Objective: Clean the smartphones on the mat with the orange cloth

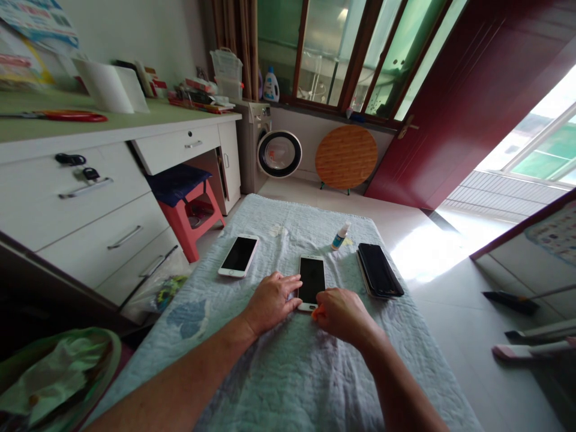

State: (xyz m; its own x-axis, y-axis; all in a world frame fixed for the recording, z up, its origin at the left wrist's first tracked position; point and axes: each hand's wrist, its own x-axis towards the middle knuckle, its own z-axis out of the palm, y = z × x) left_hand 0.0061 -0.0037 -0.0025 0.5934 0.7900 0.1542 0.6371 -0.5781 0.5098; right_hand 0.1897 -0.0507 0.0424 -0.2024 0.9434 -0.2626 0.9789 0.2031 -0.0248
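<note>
A white smartphone (312, 278) with a dark screen lies face up on the cloth-covered table (279, 384). Along its left edge rests my left hand (272, 302), fingers stretched out and touching the side. My right hand (344, 314) is closed at the phone's lower right corner, pressing an orange cloth (317, 313) against it; most of the cloth is hidden under the fingers. A second white phone (239, 256) lies to the left. On the right is a black phone (380, 270), lying on top of another flat item. Behind the middle phone stands a small spray bottle (339, 237).
White drawers (90, 198) and a red stool (191, 210) with a dark seat stand on the left. A waste basket (114, 354) is at the lower left. Farther back are a washing machine with its door (279, 154) open and a round wooden tabletop (346, 156).
</note>
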